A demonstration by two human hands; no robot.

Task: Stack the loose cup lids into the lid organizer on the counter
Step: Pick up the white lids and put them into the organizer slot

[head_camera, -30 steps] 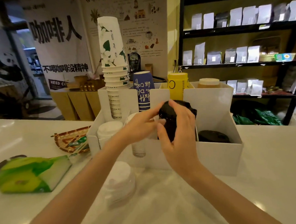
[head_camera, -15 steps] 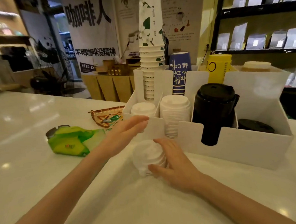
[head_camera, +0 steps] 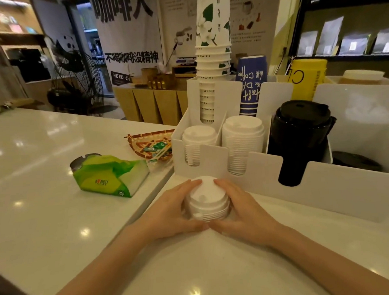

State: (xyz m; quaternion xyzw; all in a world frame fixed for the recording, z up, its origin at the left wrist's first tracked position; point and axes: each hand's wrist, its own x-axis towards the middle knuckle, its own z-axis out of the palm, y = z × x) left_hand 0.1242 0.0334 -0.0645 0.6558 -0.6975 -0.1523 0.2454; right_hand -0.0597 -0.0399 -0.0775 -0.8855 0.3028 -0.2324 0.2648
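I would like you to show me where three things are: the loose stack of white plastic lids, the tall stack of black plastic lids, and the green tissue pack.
Loose stack of white plastic lids (head_camera: pixel 206 199): head view, top lid.
Tall stack of black plastic lids (head_camera: pixel 300 119): head view, top lid.
Green tissue pack (head_camera: pixel 105 174): head view, upper face.

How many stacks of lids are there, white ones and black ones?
White lid stacks: 3, namely the loose stack between both hands, the left slot stack and the taller slot stack.
Black lid stacks: 2, the tall one and the low one.
Total: 5
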